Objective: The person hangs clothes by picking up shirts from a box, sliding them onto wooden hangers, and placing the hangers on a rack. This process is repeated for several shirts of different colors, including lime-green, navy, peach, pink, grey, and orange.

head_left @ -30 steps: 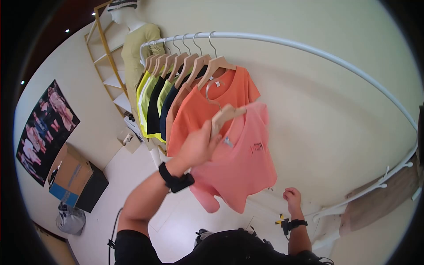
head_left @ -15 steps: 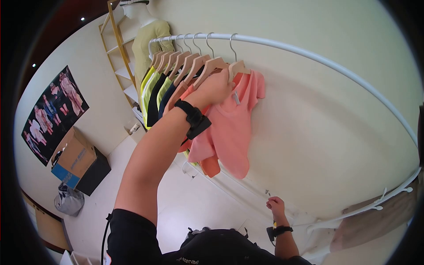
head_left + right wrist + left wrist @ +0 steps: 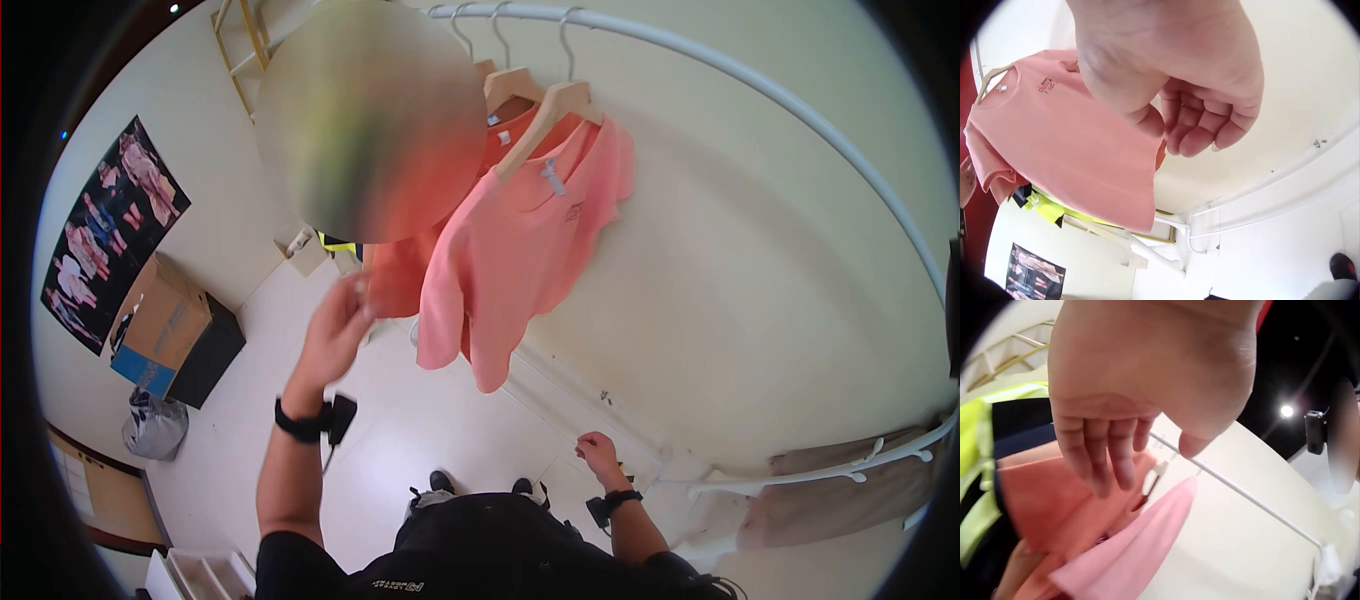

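Clearly, the pink shirt [image 3: 500,260] hangs by its wooden hanger [image 3: 555,112] from the white rail [image 3: 720,65], right of the left hand [image 3: 335,335] and apart from its relaxed, empty fingers. Those overlap the orange shirt's [image 3: 398,285] edge; contact is unclear. Below, the right hand's [image 3: 600,455] loosely curled fingers hold nothing.

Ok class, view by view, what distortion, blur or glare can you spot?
Head view: the white rail bows, apparently from lens distortion, and a round blurred patch partly hides the orange shirt; left wrist view: a bright lamp glares against the dark ceiling; right wrist view: dark corners, the pink shirt fairly sharp.
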`<control>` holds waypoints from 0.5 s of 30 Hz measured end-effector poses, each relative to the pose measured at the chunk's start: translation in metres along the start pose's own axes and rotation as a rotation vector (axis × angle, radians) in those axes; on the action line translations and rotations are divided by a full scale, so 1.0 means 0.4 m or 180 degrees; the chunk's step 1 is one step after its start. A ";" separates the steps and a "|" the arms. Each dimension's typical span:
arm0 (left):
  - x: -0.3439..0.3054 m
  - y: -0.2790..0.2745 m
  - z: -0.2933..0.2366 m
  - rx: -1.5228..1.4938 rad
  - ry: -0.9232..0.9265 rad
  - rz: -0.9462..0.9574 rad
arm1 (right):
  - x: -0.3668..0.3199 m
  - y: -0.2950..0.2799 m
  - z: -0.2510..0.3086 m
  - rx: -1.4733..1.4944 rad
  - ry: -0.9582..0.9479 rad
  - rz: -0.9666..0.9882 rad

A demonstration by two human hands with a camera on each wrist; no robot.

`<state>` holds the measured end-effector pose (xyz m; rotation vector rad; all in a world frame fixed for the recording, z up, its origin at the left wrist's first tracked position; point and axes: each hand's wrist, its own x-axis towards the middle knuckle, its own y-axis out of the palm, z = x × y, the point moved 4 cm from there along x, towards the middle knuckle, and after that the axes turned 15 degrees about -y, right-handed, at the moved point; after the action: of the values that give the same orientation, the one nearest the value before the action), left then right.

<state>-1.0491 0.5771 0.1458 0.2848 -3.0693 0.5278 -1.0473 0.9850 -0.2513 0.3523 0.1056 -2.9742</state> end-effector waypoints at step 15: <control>-1.268 -0.155 1.603 0.0532 -0.4327 0.0613 | 0.113 0.465 -0.026 -0.2661 0.0363 0.2306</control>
<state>-0.5284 0.3958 -0.4609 0.5199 -4.3940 0.8678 -1.0603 0.7963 -0.2820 0.3381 0.9565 -1.9703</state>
